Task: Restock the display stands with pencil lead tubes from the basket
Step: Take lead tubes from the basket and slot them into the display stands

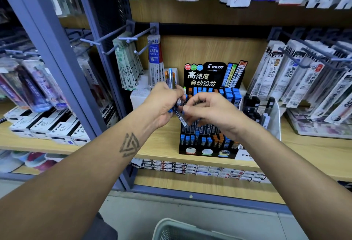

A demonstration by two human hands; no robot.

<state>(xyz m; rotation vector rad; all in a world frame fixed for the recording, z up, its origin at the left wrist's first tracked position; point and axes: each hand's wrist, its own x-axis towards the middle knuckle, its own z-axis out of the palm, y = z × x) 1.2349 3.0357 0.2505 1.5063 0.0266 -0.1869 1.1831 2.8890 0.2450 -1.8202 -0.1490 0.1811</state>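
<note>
A black stepped Pilot display stand (207, 154) sits on the wooden shelf, its rows filled with blue- and orange-capped lead tubes. My left hand (163, 104) grips a bundle of lead tubes (171, 79) upright in front of the stand's left side. My right hand (209, 112) pinches one dark tube (182, 120) with a barcode label, which slants down out of the bundle. Both hands hover over the stand's upper rows. The rim of the grey basket (171, 228) shows at the bottom edge.
Hooks with hanging refill packs (129, 64) jut out left of the stand; more packs (304, 83) hang at the right. A clear holder (266, 117) with dark items stands right of the stand. White Pilot boxes (47, 127) line the left shelf.
</note>
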